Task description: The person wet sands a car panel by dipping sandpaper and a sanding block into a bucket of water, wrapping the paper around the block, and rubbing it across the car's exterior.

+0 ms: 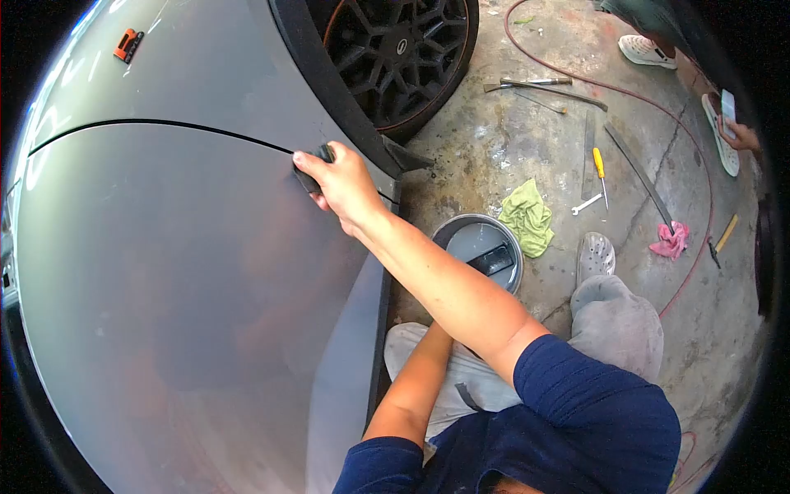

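Grey car panel (206,288), near its edge, meets a small dark block (305,178) which the right hand (339,183) pinches; hidden left hand's fingers I cannot tell.

Right arm (457,284): one, bare, stretched forward past the left of the bucket (518,243). Right hand (341,185): curled in a grip, thumb extended — beyond the bucket. Left arm (411,387): crossing beneath the right — Left hand hidden from me.

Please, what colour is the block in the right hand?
The block looks black or nearly so; the head view shows it best.
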### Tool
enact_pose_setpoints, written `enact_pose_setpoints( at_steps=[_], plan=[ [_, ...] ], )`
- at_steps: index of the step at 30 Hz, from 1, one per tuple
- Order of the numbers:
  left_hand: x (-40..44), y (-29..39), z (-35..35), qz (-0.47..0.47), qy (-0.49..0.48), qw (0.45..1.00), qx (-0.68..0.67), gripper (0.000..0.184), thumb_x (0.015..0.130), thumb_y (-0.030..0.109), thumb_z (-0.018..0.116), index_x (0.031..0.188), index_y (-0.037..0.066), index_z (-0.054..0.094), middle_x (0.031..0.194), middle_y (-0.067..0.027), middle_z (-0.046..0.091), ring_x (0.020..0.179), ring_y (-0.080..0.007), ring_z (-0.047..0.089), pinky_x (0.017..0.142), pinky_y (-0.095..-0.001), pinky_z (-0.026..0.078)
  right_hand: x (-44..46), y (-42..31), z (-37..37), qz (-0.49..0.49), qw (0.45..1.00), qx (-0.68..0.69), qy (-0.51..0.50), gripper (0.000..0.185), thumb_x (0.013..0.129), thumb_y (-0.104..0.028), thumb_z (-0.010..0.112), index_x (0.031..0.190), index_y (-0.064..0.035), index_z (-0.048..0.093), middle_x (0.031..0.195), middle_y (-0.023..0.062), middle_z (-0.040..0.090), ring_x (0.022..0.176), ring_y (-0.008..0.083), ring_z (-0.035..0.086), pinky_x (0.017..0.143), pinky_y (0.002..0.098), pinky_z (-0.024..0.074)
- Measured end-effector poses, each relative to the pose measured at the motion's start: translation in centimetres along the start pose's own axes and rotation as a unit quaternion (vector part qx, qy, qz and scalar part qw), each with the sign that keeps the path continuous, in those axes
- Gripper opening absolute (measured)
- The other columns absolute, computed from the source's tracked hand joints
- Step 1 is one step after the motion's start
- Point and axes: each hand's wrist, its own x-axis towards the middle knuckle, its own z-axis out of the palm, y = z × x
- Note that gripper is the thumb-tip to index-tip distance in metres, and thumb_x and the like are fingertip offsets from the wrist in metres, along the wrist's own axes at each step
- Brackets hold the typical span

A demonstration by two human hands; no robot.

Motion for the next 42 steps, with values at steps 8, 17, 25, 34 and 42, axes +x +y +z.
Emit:
enact_pose_setpoints(
  at_steps=[8, 17, 25, 34, 42],
  plan=[
    [0.2, 5.0, -2.6, -0.066, -0.063, 0.995, -0.037, 0.027, 0.102, 0.017, 0.055, 0.121, 0.000, 0.060, 0.110, -0.0166, 0.063, 0.100, -0.0286, 0.059, 0.091, -0.0422, 0.047, 0.7, 1.8, -1.0, -0.002, 0.999, 0.037, 0.008, 0.031, 0.095, -0.024, 0.074, 0.099, 0.0018, 0.056, 0.072, 0.0058, 0.060, 0.048, 0.0081, 0.052, 0.040, 0.0232, 0.0424],
    [0.6, 1.4, -1.0, 0.001, -0.030, 0.997, 0.070, 0.024, 0.100, 0.013, 0.054, 0.119, -0.001, 0.060, 0.105, -0.0156, 0.063, 0.094, -0.0274, 0.059, 0.087, -0.0416, 0.049, -0.1, 3.0, -2.8, 0.041, 0.996, 0.071, 0.018, 0.029, 0.096, -0.025, 0.072, 0.100, -0.0009, 0.056, 0.076, 0.0041, 0.062, 0.052, 0.0066, 0.053, 0.040, 0.0223, 0.0426],
    [-0.2, -0.8, 0.4, -0.076, -0.009, 0.997, -0.005, 0.036, 0.098, 0.026, 0.064, 0.124, 0.002, 0.062, 0.118, -0.0144, 0.065, 0.106, -0.0243, 0.062, 0.096, -0.0388, 0.049, 0.3, 3.1, -3.1, 0.011, 0.999, 0.023, 0.028, 0.028, 0.095, -0.027, 0.074, 0.097, -0.0028, 0.058, 0.078, 0.0040, 0.062, 0.049, 0.0070, 0.052, 0.040, 0.0231, 0.0440],
    [-0.5, -0.7, -0.8, -0.161, -0.006, 0.987, 0.004, 0.041, 0.094, 0.042, 0.064, 0.100, 0.003, 0.074, 0.104, -0.0218, 0.074, 0.102, -0.0329, 0.072, 0.091, -0.0421, 0.055, -0.5, 0.7, -7.9, -0.021, 0.996, -0.080, 0.031, 0.020, 0.093, -0.019, 0.074, 0.108, -0.0085, 0.065, 0.087, 0.0023, 0.068, 0.072, 0.0076, 0.062, 0.061, 0.0257, 0.0510],
    [-0.8, -6.1, 3.4, -0.021, 0.024, 0.989, -0.148, 0.036, 0.099, 0.023, 0.063, 0.125, 0.000, 0.058, 0.114, -0.0155, 0.067, 0.099, -0.0310, 0.062, 0.090, -0.0420, 0.050, -1.5, 1.4, -3.9, -0.376, 0.796, -0.458, 0.124, 0.019, 0.083, -0.009, 0.076, 0.102, -0.0102, 0.074, 0.096, 0.0048, 0.067, 0.088, 0.0279, 0.069, 0.075, 0.0360, 0.0565]
  ],
)
